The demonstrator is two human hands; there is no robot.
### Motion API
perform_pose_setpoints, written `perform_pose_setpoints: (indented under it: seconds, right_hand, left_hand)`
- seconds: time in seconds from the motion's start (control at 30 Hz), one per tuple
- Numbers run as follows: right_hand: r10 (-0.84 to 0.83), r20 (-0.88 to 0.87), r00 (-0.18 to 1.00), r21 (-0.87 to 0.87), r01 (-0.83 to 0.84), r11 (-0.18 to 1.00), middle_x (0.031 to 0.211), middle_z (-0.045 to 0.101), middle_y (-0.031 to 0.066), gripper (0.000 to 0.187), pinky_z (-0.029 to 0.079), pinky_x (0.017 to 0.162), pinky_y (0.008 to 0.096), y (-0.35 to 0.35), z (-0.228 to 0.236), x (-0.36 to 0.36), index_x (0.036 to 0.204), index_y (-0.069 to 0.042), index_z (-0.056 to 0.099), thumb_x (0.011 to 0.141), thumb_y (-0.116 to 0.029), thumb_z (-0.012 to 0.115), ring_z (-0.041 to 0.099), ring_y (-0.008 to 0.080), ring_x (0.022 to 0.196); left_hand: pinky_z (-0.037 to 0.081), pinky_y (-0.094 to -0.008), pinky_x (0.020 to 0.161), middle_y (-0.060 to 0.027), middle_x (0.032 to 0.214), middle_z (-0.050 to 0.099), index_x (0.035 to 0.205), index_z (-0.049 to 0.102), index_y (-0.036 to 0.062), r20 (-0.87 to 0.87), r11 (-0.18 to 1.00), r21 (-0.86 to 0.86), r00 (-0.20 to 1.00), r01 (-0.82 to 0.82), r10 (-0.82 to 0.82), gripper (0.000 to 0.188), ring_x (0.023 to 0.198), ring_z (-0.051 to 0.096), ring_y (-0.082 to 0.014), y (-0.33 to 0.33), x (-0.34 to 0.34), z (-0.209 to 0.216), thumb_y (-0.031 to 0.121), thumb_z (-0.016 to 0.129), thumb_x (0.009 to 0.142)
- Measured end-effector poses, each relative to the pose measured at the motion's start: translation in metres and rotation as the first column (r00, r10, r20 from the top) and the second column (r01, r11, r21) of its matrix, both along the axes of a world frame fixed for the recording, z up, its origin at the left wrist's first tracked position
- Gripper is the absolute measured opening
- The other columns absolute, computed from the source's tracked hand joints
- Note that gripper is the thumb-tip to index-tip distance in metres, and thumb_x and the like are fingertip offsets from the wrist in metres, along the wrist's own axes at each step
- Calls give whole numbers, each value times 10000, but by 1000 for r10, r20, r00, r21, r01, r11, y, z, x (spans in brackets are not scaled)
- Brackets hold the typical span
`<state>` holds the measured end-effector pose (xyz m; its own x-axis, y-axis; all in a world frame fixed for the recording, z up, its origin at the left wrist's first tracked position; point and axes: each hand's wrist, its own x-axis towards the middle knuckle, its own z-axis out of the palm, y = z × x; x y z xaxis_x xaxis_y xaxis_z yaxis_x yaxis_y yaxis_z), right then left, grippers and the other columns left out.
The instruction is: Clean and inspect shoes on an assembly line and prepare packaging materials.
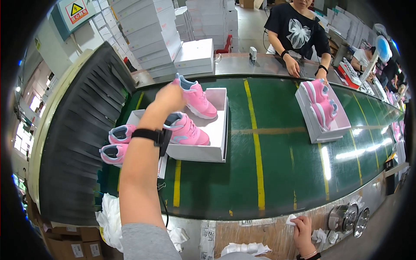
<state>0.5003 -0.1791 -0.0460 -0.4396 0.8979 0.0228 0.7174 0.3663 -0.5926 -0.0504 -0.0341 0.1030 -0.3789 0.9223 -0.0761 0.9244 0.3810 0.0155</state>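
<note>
My left hand (pixel 170 99) is closed on the heel end of a pink sneaker (pixel 201 102) with a light blue lining, which sits tilted over an open white shoebox (pixel 195 152). A matching pink sneaker (pixel 189 133) rests in the near part of that box, beneath my wrist. Left of my forearm lies another pink pair (pixel 115 154), partly hidden by the arm. At the lower right, my right hand (pixel 303 236) pinches a small white piece of tissue (pixel 291 219) above the wrapped ledge.
A green conveyor belt (pixel 277 173) with yellow lines runs under the boxes, beside a black strip curtain (pixel 82 143). Across it a co-worker (pixel 294 39) touches another shoebox (pixel 318 138) holding pink sneakers. White boxes (pixel 147 34) are stacked behind. Metal bowls (pixel 344 216) and crumpled paper (pixel 110 216) lie nearby.
</note>
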Motion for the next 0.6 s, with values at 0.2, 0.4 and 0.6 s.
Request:
perform_pose_setpoints:
  seconds: [0.2, 0.4, 0.6]
  right_hand:
    - [4, 27, 1000, -47, -3, 999, 920, 522, 120, 266, 407, 752, 353, 11, 2, -16, 906, -47, 617, 690, 84, 535, 478, 294, 865]
    - [14, 61, 998, -66, -9, 998, 927, 518, 113, 286, 401, 775, 365, 21, 2, -17, 915, -62, 620, 687, 81, 522, 470, 297, 882]
    - [43, 15, 999, -49, -42, 998, 931, 518, 120, 282, 408, 770, 361, 22, -1, -9, 917, -63, 616, 694, 89, 534, 479, 305, 875]
  left_hand:
    - [420, -421, 927, -162, 1189, 564, 1195, 481, 0, -290, 985, 161, 957, 62, -12, 400, 1119, 533, -324, 59, -42, -83, 116, 512, 814]
    - [343, -417, 965, -134, 1219, 558, 1216, 487, 38, -297, 989, -82, 950, -123, 93, 420, 1145, 507, -271, 81, -39, -102, 155, 510, 813]
    - [349, -409, 927, -113, 1009, 660, 968, 632, 70, -418, 998, -64, 908, -25, -4, 226, 1030, 581, -256, 57, -27, -82, 158, 517, 794]
